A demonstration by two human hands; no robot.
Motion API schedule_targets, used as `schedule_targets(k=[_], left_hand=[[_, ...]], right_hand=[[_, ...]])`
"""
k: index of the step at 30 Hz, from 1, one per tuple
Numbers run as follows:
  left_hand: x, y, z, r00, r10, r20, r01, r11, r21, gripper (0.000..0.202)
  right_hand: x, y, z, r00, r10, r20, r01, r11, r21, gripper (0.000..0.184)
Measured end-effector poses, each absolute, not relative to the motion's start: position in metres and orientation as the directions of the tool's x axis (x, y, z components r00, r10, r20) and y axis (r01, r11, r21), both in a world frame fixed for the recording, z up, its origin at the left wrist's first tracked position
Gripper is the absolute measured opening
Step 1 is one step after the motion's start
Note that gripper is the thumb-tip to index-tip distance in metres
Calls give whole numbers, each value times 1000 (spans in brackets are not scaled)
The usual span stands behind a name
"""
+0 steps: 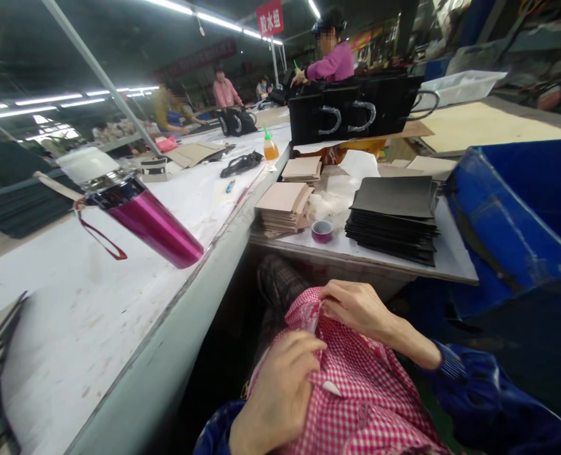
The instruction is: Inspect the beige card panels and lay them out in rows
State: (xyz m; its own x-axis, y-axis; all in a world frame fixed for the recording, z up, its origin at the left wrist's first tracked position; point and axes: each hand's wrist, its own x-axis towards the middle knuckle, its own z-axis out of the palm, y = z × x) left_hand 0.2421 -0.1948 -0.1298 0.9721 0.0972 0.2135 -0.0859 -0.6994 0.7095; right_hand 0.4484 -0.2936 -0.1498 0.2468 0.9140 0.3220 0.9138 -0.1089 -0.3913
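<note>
Both my hands are at my own chest, on a pink-and-white checked smock (351, 385) worn over blue sleeves. My right hand (358, 309) pinches the smock's upper edge at a slit in the cloth. Just below, my left hand (277, 388) has its curled fingers on the same opening and seems to grip the cloth. A small white pointed piece (331, 388) lies on the checks beside my left hand. Dark plaid trousers (280, 281) show beyond my right hand. Neither hand touches the table.
A magenta metal tumbler (145, 218) with a strap lies on the white workbench (81, 297) to my left. Ahead stand stacks of black card (391, 221), stacks of tan card (283, 208), and a small cup (322, 231). A blue bin (512, 215) is on my right. Co-workers (330, 63) handle black bags beyond.
</note>
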Motion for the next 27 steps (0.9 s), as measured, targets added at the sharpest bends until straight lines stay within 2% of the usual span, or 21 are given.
schedule_targets(k=[4, 7, 10, 17, 22, 27], left_hand=[[254, -205, -119, 996, 37, 76, -15, -802, 597, 40], [269, -213, -125, 996, 79, 28, 56, -875, 481, 52], [278, -217, -131, 990, 141, 28, 119, -915, 386, 50], [267, -209, -119, 998, 46, 38, 30, -938, 345, 45], [266, -209, -123, 998, 55, 38, 39, -939, 340, 44], [276, -212, -129, 993, 97, 66, 73, -950, 303, 42]], right_hand=[[447, -290, -143, 229, 866, 445, 919, -42, -392, 16], [450, -291, -143, 191, 849, 493, 937, -8, -350, 16], [454, -297, -142, 158, 849, 505, 952, 5, -306, 16], [454, -303, -137, 122, 870, 478, 949, 39, -314, 23], [457, -303, -132, 37, 918, 395, 943, 99, -318, 28], [452, -313, -126, -23, 989, 147, 961, 62, -268, 22]])
